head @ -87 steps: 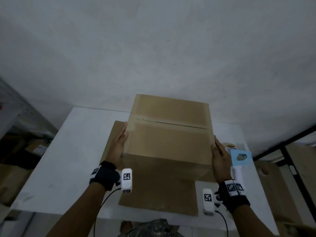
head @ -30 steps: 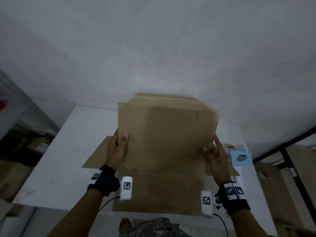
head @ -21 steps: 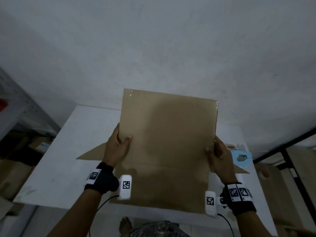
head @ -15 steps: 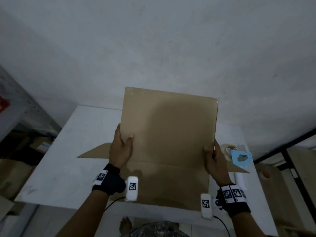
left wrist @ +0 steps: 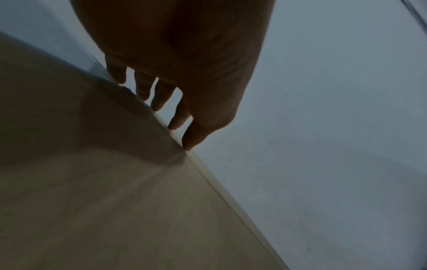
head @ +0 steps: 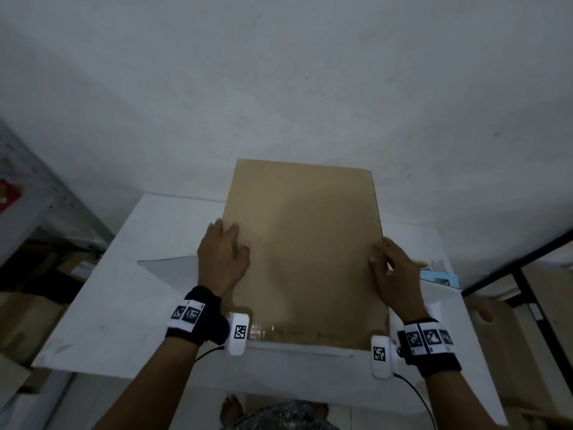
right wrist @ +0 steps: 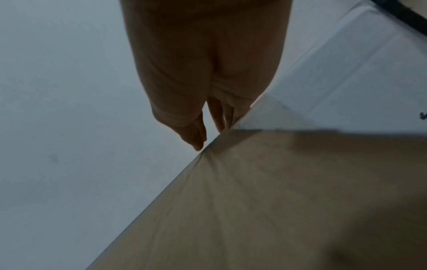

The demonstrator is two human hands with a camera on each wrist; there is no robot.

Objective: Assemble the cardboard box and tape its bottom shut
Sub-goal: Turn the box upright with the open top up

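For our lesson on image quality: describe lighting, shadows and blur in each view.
Head view: dim, with glare on clear tape at the near edge of the brown cardboard box. Left wrist view: left hand silhouetted, its shadow on the cardboard. Right wrist view: right hand dark, cardboard blurred.

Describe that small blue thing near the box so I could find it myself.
Start at the white table with the big brown box. Follow the box's right edge down to the right hand; just beyond that hand, toward the table's right edge, lies the blue thing. It is the only light-blue item there, flat and angular, amid white and brown.
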